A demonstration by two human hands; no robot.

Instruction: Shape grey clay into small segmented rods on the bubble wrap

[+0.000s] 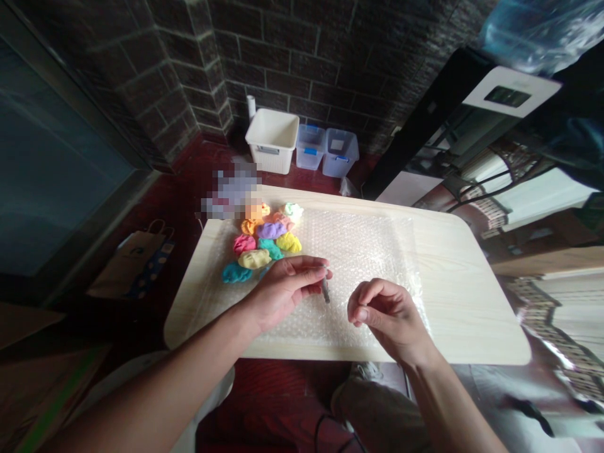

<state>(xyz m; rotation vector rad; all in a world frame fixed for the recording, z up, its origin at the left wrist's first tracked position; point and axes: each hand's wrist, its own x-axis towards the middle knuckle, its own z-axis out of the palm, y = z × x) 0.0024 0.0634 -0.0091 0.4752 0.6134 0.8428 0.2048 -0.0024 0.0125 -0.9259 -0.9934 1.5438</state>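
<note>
Over the table, my left hand [287, 286] pinches a small, thin, dark greyish piece [326, 291] between thumb and fingers, its lower end pointing down. Its kind is too small to tell. To the right, my right hand [384, 314] is closed, thumb pressed to the fingers; whatever it may hold is hidden. Both hands are apart, above a sheet of bubble wrap [358, 251]. Just beyond my left hand lies a cluster of several soft lumps like modelling clay, among them a purple lump [271, 230], a yellow lump [289, 242], a red lump [244, 243] and a teal lump [236, 272].
The pale wooden table [465, 283] has rounded corners. A blurred-out patch [231, 189] covers its far left corner. On the floor beyond stand a white bin [271, 141] and two clear tubs [340, 154]. A paper bag [129, 264] is at left, a water dispenser [509, 94] at right.
</note>
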